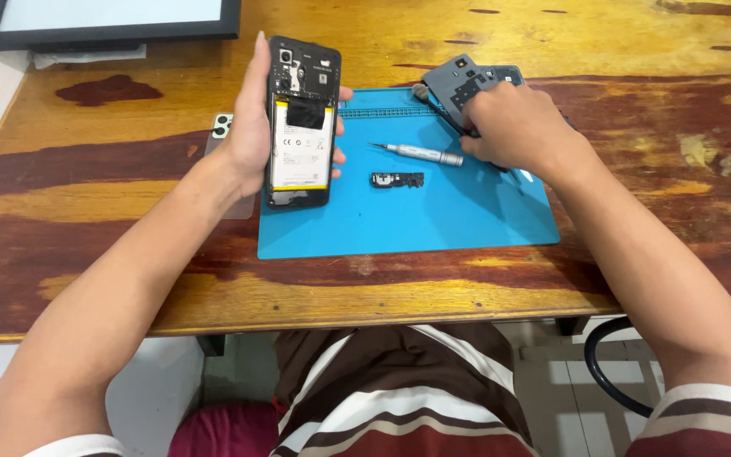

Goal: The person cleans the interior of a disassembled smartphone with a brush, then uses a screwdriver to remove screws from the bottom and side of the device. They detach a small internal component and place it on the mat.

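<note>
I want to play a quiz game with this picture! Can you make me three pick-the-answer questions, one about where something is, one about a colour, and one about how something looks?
1. Where does the screwdriver lie?
A. on the mat
B. on the floor
C. in the left hand

2. What colour is the mat?
A. red
B. blue
C. green

3. How is the phone in the left hand?
A. back cover on
B. wrapped in paper
C. opened, battery showing

Answers:
1 A, the screwdriver rests on the mat between the two hands.
2 B, the mat is plain blue against the brown wooden table.
3 C, the back is off, so the white battery and dark inner parts show. The right hand is on grey cover pieces at the mat's far edge.
</note>
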